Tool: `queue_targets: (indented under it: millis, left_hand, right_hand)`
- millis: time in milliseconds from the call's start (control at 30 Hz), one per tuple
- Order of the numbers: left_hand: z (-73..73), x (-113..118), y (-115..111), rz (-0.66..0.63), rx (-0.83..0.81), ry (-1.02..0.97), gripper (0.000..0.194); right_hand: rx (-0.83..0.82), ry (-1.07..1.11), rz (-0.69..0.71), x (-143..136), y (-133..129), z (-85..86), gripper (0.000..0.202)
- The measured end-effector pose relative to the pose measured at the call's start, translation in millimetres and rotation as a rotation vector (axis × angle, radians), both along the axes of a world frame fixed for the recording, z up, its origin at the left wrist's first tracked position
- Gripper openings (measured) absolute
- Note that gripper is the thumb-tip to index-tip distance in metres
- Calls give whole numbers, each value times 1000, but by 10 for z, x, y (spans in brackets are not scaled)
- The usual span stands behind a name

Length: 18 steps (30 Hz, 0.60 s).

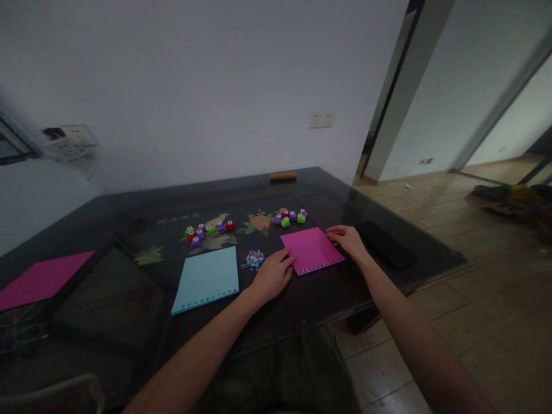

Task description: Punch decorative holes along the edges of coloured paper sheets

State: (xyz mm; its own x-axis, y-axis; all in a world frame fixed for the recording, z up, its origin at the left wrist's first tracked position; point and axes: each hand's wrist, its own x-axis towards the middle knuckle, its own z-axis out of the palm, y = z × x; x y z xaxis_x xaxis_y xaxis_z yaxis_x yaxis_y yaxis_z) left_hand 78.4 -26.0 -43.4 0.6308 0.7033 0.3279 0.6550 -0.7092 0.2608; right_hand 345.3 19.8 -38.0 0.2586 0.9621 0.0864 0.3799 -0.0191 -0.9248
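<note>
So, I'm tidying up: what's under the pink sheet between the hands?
Dark tabletop shows around the pink sheet between the left hand and right hand; anything directly beneath the sheet is covered.

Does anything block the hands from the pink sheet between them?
Nothing visible: the left hand is at the left edge of the pink sheet, the right hand at its right edge. The pile of tiny pieces lies off to the left.

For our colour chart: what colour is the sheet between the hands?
The sheet is bright pink; the head view shows it.
</note>
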Motion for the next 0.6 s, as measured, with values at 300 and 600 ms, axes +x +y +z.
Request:
queue_targets:
  millis: [300, 600]
  left_hand:
    - [-5, -3, -3, 1, -6, 8, 39]
    - [228, -81, 15, 4, -23, -84, 35]
  right_hand:
    - [-9, 11, 2, -7, -4, 3, 16]
    - [61, -54, -12, 48, 11, -36, 23]
